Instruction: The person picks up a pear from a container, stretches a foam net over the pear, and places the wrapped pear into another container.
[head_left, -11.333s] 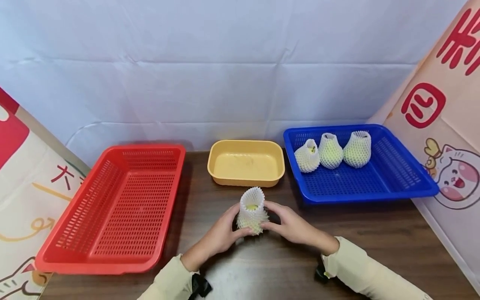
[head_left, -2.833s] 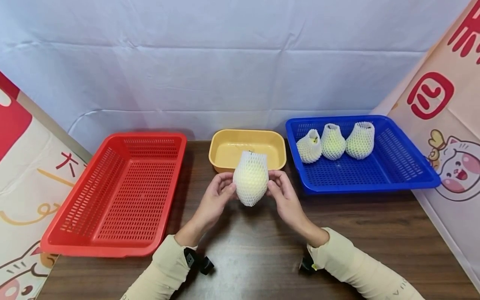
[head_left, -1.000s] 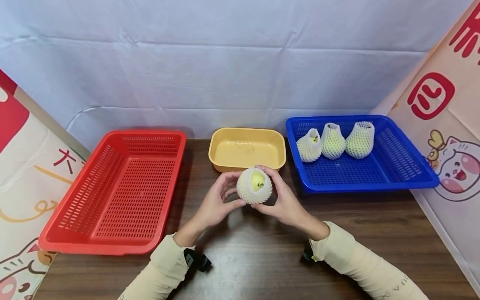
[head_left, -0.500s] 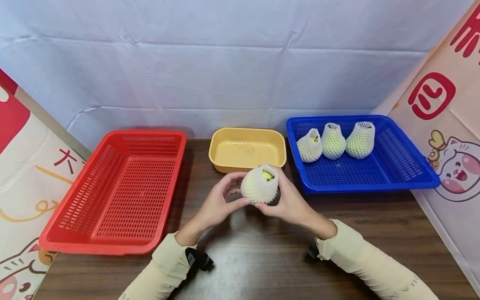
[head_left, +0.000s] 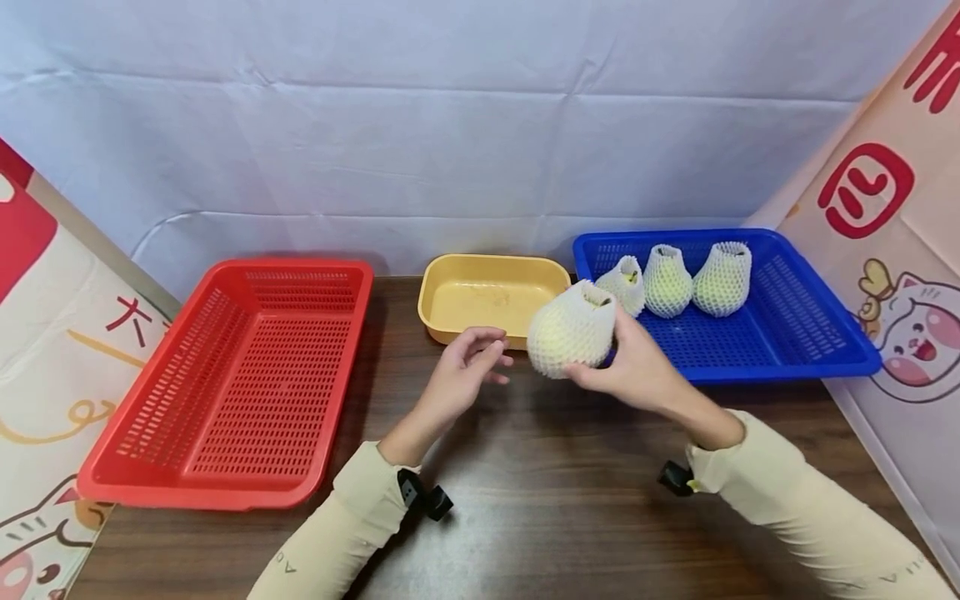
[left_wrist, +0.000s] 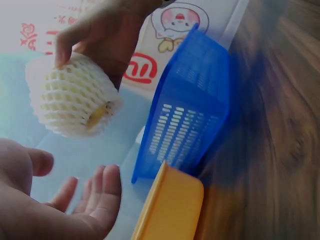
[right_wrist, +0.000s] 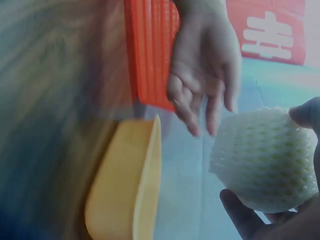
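In the head view my right hand (head_left: 645, 367) grips a pale yellow-green pear (head_left: 566, 337) in a white foam net, thumb in front. The pear is in the air, its neck tilted up and to the right, overlapping the corners of the yellow tub (head_left: 491, 304) and the blue basket (head_left: 727, 358). My left hand (head_left: 467, 367) is apart from it, fingers loosely bent with nothing in them, just in front of the tub. From the left wrist, the netted pear (left_wrist: 75, 100) shows beyond my left palm. Three more netted pears (head_left: 669, 283) stand in the blue basket's back left part.
A red basket (head_left: 270, 392) with nothing in it stands on the left of the dark wooden table (head_left: 540, 500). The yellow tub, also with nothing in it, is between the two baskets. A pale cloth (head_left: 375, 150) hangs behind, printed banners at both sides.
Both hands held the netted pear near the middle before. My left hand has let go; my right hand has carried the pear right and up toward the blue basket.
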